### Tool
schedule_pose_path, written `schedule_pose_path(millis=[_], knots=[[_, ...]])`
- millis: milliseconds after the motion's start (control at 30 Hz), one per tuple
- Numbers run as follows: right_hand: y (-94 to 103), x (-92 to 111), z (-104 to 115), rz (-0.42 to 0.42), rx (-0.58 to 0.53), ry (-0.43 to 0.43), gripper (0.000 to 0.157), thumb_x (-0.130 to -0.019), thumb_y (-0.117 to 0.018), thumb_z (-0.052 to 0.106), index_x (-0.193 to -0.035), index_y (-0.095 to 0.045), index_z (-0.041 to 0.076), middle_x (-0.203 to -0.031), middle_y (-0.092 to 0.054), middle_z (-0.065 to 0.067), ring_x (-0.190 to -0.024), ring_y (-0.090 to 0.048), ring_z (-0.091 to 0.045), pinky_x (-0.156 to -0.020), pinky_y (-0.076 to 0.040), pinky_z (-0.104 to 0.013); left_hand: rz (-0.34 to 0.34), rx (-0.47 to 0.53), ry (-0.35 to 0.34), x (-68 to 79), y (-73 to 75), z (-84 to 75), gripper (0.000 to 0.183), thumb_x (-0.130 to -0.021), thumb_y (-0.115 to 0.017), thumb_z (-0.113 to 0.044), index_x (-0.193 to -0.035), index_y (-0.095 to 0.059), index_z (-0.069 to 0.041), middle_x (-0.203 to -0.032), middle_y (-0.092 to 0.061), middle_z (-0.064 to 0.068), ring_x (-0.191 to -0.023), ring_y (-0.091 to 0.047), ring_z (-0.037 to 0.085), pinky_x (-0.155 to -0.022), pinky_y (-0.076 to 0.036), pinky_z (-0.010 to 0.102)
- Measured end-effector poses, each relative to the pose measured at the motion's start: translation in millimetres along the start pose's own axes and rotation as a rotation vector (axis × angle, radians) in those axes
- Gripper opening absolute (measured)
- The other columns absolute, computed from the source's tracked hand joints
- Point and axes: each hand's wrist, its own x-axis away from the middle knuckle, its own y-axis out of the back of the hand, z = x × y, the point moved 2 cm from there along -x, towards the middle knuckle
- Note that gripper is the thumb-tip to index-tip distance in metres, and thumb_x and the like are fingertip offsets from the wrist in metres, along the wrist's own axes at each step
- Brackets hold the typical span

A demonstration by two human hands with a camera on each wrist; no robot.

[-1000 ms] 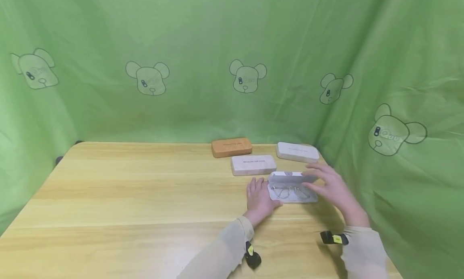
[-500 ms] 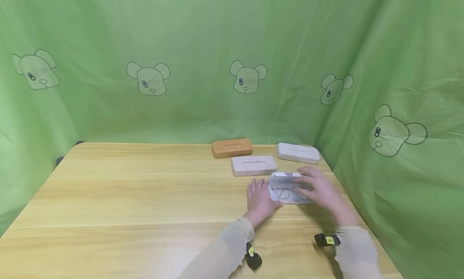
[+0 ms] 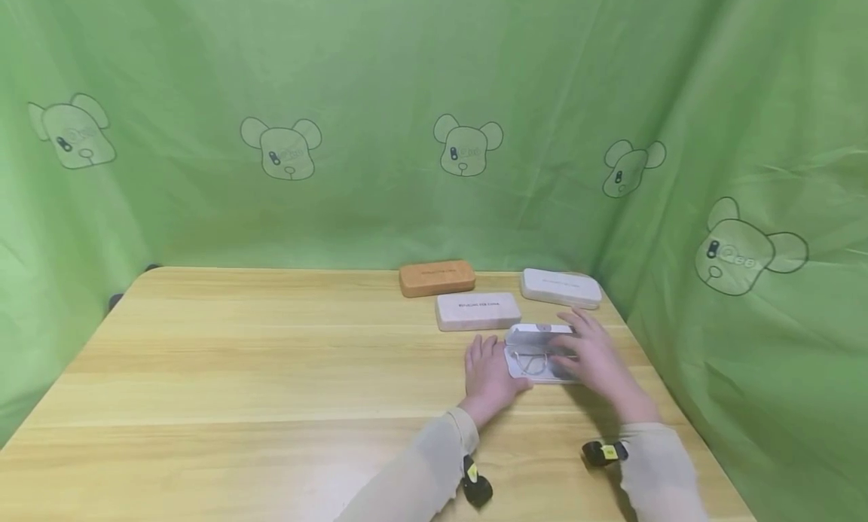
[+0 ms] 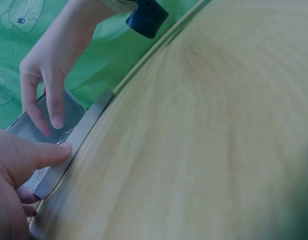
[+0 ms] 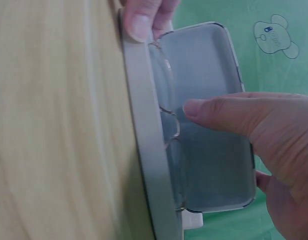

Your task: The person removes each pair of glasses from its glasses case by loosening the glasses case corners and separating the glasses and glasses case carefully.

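Note:
A pale glasses case (image 3: 521,338) lies on the table with its lid tipped up and back. Inside are thin-framed eyeglasses (image 3: 532,364), partly covered by my right hand. My left hand (image 3: 490,375) holds the case's left end, its thumb pressed on the front wall (image 4: 83,142). From the right side, my right hand (image 3: 600,360) reaches over the case with fingers spread and nothing gripped. Its thumb (image 5: 214,111) stands before the grey inside of the lid (image 5: 214,165), near the glasses' bridge (image 5: 175,127).
Three closed cases lie farther back: an orange case (image 3: 437,278), a pale pinkish case (image 3: 478,312) just behind the opened one, and a white case (image 3: 561,288) near the back right corner. A green curtain (image 3: 380,70) borders the wooden table (image 3: 237,386) at the back and sides.
My right hand has moved left from the lid's right end to over the right half of the glasses. My left hand keeps its hold, and the lid stays up.

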Motion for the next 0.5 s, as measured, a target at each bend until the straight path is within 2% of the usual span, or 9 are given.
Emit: schedule_pose_path(millis=[267,500], knots=[[-6.3,0.2,1.9,0.035,0.024,-0.080,0.018,-0.068,-0.083,0.009,-0.082,-0.072,0.010,-0.137,-0.050,-0.028,-0.134,-0.032,-0.054,-0.111,-0.021,-0.068,0.001,-0.011,0.004,0.8,1.6,-1.3,0.080,-0.071,-0.081,-0.049,-0.137,-0.051,-0.013,-0.149,-0.046,0.005,-0.146,-0.029,0.029,-0.123,-0.021,0.045],[-10.7,1.3,1.5,0.028,0.041,-0.090,0.015,-0.068,-0.083,0.009,-0.078,-0.072,0.011,-0.136,-0.051,-0.028,-0.135,-0.031,-0.054,-0.112,-0.021,-0.068,-0.004,-0.031,0.004,0.1,1.1,-0.7,0.081,-0.071,-0.081,-0.050,-0.136,-0.052,-0.013,-0.148,-0.047,0.004,-0.146,-0.030,0.028,-0.123,-0.022,0.044]])
